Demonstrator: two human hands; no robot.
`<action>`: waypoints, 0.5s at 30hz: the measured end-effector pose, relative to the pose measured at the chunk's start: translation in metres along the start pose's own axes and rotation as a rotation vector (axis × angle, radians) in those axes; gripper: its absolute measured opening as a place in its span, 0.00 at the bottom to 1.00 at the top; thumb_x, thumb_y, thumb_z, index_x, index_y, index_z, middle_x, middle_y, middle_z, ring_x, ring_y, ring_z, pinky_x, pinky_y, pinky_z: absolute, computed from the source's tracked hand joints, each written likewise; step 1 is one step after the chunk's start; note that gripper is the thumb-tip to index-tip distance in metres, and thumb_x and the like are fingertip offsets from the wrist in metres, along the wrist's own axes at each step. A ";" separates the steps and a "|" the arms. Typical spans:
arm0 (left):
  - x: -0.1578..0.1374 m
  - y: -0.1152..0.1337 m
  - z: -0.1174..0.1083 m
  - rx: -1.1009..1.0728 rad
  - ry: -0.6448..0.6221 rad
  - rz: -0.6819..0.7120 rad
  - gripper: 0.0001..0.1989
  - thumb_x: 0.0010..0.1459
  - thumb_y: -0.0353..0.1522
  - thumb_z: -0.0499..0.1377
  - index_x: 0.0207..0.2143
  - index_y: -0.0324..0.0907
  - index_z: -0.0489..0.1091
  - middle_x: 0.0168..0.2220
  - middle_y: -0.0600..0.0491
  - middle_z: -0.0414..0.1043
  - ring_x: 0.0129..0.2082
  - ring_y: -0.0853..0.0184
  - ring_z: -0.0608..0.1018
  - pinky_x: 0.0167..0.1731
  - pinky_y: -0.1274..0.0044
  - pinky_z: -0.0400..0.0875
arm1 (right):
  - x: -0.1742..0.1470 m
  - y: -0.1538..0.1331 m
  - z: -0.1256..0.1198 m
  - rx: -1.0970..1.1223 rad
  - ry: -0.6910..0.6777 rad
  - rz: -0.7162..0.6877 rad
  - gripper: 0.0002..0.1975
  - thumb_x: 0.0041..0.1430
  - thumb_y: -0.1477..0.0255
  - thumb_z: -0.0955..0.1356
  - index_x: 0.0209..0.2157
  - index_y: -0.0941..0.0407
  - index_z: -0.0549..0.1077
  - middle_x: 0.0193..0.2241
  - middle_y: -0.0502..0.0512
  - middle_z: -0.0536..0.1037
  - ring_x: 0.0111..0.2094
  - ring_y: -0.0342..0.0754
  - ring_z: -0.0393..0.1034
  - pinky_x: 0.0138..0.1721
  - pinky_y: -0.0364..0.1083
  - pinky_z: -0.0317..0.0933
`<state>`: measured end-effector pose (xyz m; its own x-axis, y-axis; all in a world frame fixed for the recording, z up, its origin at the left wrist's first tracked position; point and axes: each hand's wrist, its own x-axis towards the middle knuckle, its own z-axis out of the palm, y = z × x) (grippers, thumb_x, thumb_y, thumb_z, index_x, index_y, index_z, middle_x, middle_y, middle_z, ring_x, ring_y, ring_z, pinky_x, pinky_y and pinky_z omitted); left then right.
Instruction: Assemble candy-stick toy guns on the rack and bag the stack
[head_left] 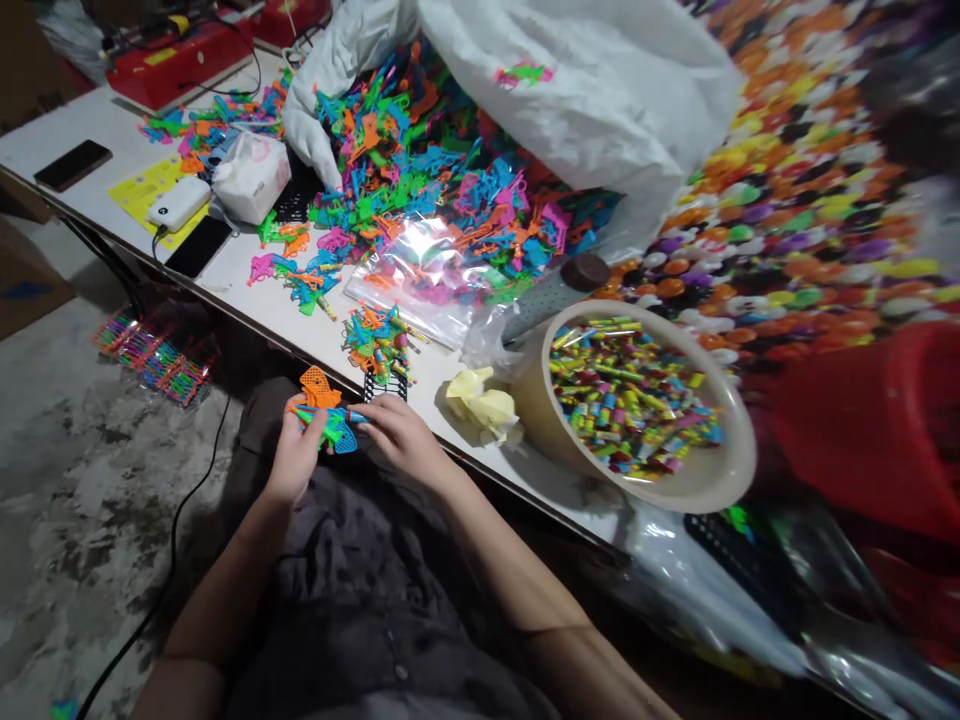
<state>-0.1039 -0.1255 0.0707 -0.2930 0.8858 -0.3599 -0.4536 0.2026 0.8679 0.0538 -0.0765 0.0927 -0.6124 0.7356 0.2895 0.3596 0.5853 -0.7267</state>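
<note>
My left hand (295,458) is closed around several small plastic toy pistols in orange, green and blue, held just off the table's front edge above my lap. An orange toy pistol (320,388) sticks up from the bunch, and a blue one (344,437) points toward my other hand. My right hand (409,440) pinches with thumb and fingers at the blue end of the bunch; what lies between its fingertips is too small to make out. Just beyond, on the table, is a little pile of toy pistols with patterned tubes (379,342).
A cream bucket (739,450) of small patterned tubes stands to the right, beside crumpled yellow paper (480,402). A white sack (600,90) spills toy pistols across the table (259,318). Phones, a white box (251,178) and a red machine (161,75) occupy the left.
</note>
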 end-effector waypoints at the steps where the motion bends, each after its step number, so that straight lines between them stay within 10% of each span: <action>1: 0.003 0.000 -0.001 -0.013 0.025 0.000 0.24 0.49 0.42 0.63 0.45 0.43 0.59 0.36 0.54 0.70 0.26 0.75 0.71 0.22 0.84 0.64 | 0.004 0.002 0.001 -0.005 -0.004 -0.014 0.14 0.63 0.67 0.60 0.47 0.54 0.71 0.33 0.58 0.71 0.36 0.48 0.66 0.38 0.48 0.64; 8: 0.013 0.012 -0.025 -0.192 0.050 0.024 0.14 0.55 0.43 0.54 0.34 0.43 0.59 0.20 0.61 0.57 0.16 0.77 0.58 0.16 0.84 0.53 | 0.042 0.051 -0.015 -0.022 0.194 0.109 0.15 0.63 0.64 0.60 0.45 0.54 0.73 0.37 0.58 0.73 0.42 0.49 0.66 0.46 0.50 0.61; 15: 0.017 0.003 -0.055 0.143 0.168 0.119 0.14 0.48 0.36 0.61 0.36 0.43 0.62 0.29 0.57 0.68 0.28 0.74 0.71 0.29 0.82 0.66 | 0.091 0.120 -0.044 -0.322 0.381 0.502 0.18 0.60 0.71 0.63 0.50 0.62 0.70 0.42 0.63 0.71 0.44 0.53 0.63 0.49 0.50 0.57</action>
<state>-0.1564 -0.1326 0.0488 -0.4785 0.8274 -0.2940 -0.2877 0.1686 0.9428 0.0723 0.0755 0.0595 -0.0498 0.9768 0.2084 0.7602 0.1723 -0.6264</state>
